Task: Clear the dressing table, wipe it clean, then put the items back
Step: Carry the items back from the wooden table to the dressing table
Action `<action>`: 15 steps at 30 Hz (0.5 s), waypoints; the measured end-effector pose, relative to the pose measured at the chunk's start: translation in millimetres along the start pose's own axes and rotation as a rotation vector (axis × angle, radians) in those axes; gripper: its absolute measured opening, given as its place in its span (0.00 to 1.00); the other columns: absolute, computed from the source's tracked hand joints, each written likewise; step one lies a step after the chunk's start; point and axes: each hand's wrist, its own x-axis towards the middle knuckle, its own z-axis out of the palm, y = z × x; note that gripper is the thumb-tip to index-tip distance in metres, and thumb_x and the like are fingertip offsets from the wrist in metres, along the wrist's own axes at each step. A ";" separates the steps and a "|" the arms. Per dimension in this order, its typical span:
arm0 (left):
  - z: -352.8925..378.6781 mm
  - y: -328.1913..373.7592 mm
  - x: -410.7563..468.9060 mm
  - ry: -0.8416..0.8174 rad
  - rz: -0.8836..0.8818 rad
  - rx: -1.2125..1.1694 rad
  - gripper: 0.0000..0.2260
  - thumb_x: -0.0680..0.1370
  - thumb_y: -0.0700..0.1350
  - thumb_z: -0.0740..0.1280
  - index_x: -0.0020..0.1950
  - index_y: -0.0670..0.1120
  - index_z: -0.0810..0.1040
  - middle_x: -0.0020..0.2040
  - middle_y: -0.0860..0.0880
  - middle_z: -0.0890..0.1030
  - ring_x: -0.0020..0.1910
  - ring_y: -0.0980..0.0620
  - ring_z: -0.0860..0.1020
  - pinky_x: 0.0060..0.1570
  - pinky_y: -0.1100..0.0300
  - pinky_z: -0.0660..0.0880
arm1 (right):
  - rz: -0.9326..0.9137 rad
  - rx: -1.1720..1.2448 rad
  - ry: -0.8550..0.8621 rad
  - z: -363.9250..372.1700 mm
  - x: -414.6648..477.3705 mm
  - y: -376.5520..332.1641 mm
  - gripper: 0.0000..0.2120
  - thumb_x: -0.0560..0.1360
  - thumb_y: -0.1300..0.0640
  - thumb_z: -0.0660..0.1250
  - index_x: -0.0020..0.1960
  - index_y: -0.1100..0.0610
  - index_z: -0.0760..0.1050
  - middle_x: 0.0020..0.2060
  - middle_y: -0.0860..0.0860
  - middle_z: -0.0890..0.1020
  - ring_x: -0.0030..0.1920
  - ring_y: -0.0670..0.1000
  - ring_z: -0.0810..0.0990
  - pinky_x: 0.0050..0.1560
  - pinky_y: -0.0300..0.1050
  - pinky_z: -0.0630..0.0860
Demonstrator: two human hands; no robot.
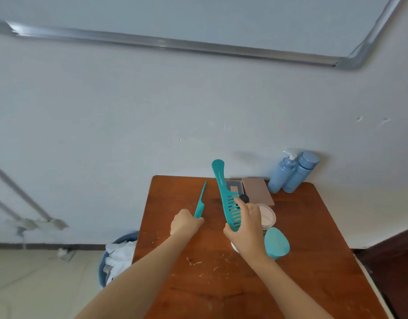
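Right hand (246, 229) fingers (241, 202) clasp the wide-tooth comb's (223, 192) toothed end.

a reddish-brown wooden dressing table (302, 261) stands against a pale wall, its top flecked with light crumbs and scraps. a teal wide-tooth comb (223, 192) is held tilted above the surface by its toothed end, handle pointing up and away. to its left a slim teal tail comb (201, 204) is gripped at its toothed end, its thin tail aimed at the wall. at the back right corner stand two pale blue bottles (290, 174), touching, one with a white pump. beside them lie a taupe flat case (258, 191) and a dark palette (234, 186). nearer, a round beige compact (268, 217) and a teal oval brush (276, 242) sit close together.
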 end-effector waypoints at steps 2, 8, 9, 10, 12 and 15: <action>-11.8 -10.5 -0.1 -0.021 -0.058 -0.107 0.15 0.73 0.51 0.68 0.53 0.42 0.74 0.44 0.46 0.79 0.29 0.53 0.76 0.25 0.68 0.68 | -0.040 -0.022 -0.027 8.7 1.6 -3.5 0.30 0.70 0.57 0.70 0.68 0.54 0.62 0.57 0.52 0.67 0.54 0.40 0.61 0.39 0.23 0.65; -37.7 -39.4 -10.3 0.031 -0.087 -0.322 0.10 0.72 0.47 0.70 0.45 0.41 0.77 0.47 0.44 0.80 0.37 0.50 0.80 0.35 0.62 0.79 | -0.104 0.040 -0.133 39.1 2.3 -11.6 0.28 0.70 0.57 0.71 0.67 0.55 0.63 0.57 0.53 0.67 0.58 0.47 0.69 0.43 0.27 0.70; -41.6 -44.6 -13.3 0.051 -0.077 -0.314 0.09 0.72 0.47 0.70 0.44 0.42 0.77 0.49 0.44 0.80 0.38 0.50 0.80 0.36 0.62 0.80 | -0.119 0.057 -0.147 43.1 2.8 -12.8 0.28 0.70 0.58 0.71 0.66 0.55 0.64 0.56 0.53 0.67 0.58 0.48 0.70 0.44 0.28 0.70; -45.2 -50.1 -16.8 0.071 -0.064 -0.293 0.09 0.72 0.48 0.70 0.43 0.43 0.77 0.51 0.44 0.80 0.39 0.50 0.80 0.37 0.61 0.80 | -0.135 0.068 -0.160 46.9 3.1 -13.7 0.28 0.69 0.58 0.71 0.66 0.56 0.64 0.56 0.54 0.68 0.58 0.48 0.70 0.44 0.27 0.69; -51.1 -61.6 -23.6 0.112 -0.024 -0.238 0.08 0.73 0.48 0.69 0.44 0.44 0.75 0.54 0.45 0.80 0.42 0.50 0.80 0.39 0.61 0.80 | -0.169 0.074 -0.176 52.5 3.8 -15.9 0.28 0.69 0.58 0.71 0.66 0.56 0.65 0.56 0.54 0.68 0.57 0.49 0.71 0.44 0.27 0.69; -59.8 -77.2 -29.4 0.156 0.035 -0.184 0.09 0.74 0.47 0.68 0.49 0.43 0.77 0.56 0.44 0.80 0.42 0.49 0.80 0.40 0.60 0.80 | -0.219 0.052 -0.158 59.7 3.4 -18.9 0.28 0.68 0.59 0.72 0.65 0.57 0.66 0.56 0.56 0.69 0.56 0.51 0.73 0.43 0.31 0.71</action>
